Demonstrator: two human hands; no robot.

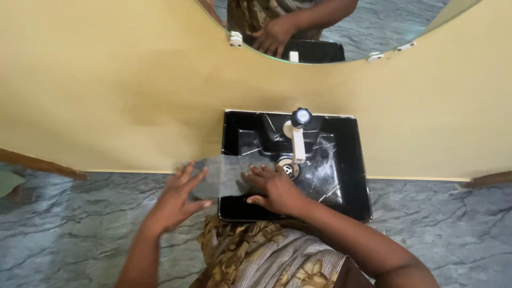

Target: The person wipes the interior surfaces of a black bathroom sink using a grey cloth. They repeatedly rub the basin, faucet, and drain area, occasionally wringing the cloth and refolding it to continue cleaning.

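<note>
We see a black wall-mounted basin [341,176] with white veining against a yellow wall [106,96]. A thin translucent sheet [226,173] lies draped over the basin's left rim and front-left corner, hanging partly off the edge. The right hand [274,189] rests on it with fingers spread flat, apparently pinning it inside the bowl, while the left hand [178,197], also spread, presses its outer part, likely smoothing it. A white tap [297,141] with a dark knob stands at the back edge above the drain [288,169]. A curved mirror [341,26] hangs above; grey marbled floor [80,229] lies below.
</note>
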